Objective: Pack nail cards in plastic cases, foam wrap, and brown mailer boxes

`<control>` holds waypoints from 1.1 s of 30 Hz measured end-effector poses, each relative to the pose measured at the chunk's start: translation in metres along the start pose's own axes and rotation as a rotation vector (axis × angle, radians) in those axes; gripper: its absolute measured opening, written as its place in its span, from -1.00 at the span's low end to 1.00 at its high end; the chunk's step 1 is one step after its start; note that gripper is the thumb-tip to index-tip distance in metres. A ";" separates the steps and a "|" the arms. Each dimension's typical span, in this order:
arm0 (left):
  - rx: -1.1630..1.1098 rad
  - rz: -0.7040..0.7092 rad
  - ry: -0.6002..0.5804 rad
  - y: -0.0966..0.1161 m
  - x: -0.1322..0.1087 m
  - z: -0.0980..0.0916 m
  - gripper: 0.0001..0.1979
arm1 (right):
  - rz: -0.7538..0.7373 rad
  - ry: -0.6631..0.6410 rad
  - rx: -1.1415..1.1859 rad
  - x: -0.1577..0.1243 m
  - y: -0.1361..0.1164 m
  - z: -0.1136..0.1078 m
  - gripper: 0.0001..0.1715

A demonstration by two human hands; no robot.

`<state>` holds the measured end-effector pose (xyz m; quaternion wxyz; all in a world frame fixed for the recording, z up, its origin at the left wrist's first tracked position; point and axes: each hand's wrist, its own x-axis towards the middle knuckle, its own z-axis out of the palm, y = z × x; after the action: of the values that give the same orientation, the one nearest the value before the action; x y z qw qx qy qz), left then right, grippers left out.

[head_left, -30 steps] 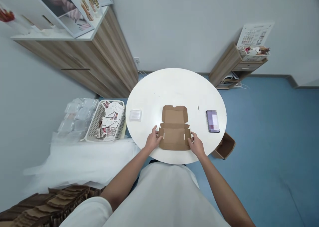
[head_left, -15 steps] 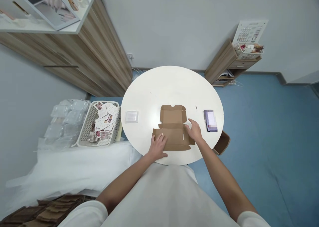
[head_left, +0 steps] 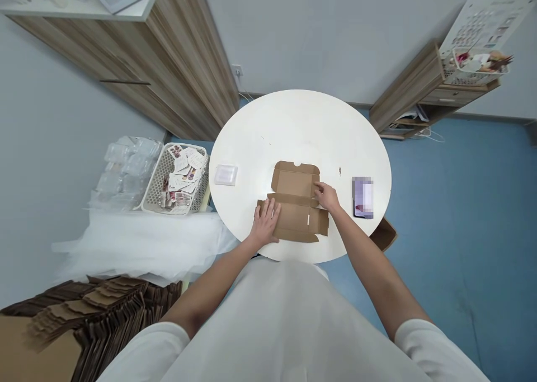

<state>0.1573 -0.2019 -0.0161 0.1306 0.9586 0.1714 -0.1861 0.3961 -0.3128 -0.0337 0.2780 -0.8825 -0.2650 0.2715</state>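
Note:
A brown cardboard box blank (head_left: 293, 217) lies unfolded on the round white table (head_left: 302, 125), its notched panel pointing away from me. My left hand (head_left: 265, 223) rests flat on the left end of its near panel, fingers apart. At the blank's right side, my right hand (head_left: 327, 196) has its fingertips pressed together at the side flap beside the middle crease. A small clear plastic packet (head_left: 226, 174) lies at the table's left, and a phone with a blurred screen (head_left: 363, 197) at the right.
Left of the table are a white basket (head_left: 151, 187) of printed cards, clear plastic boxes (head_left: 130, 166) and white wrapping sheets (head_left: 142, 236). Stacked flat cardboard (head_left: 113, 309) stands at lower left. An open carton (head_left: 384, 235) sits below the table's right edge.
My right hand has moved from above the blank's right end to its side flap, and its fingers have closed. My left hand has flattened on the cardboard. The camera view has shifted.

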 end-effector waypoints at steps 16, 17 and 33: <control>0.094 0.137 -0.074 0.009 0.019 -0.011 0.30 | -0.104 -0.040 -0.219 -0.047 -0.005 -0.013 -0.42; 0.090 0.137 -0.072 0.008 0.019 -0.012 0.30 | -0.131 0.009 -0.290 -0.052 -0.007 -0.012 -0.36; -0.138 -0.202 0.162 -0.011 -0.014 -0.009 0.18 | -0.494 -0.207 -0.699 -0.090 -0.005 0.032 0.23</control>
<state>0.1435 -0.1932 -0.0040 0.1624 0.9371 0.2895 -0.1081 0.3105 -0.3531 -0.0230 -0.0089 -0.8018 -0.5705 0.1777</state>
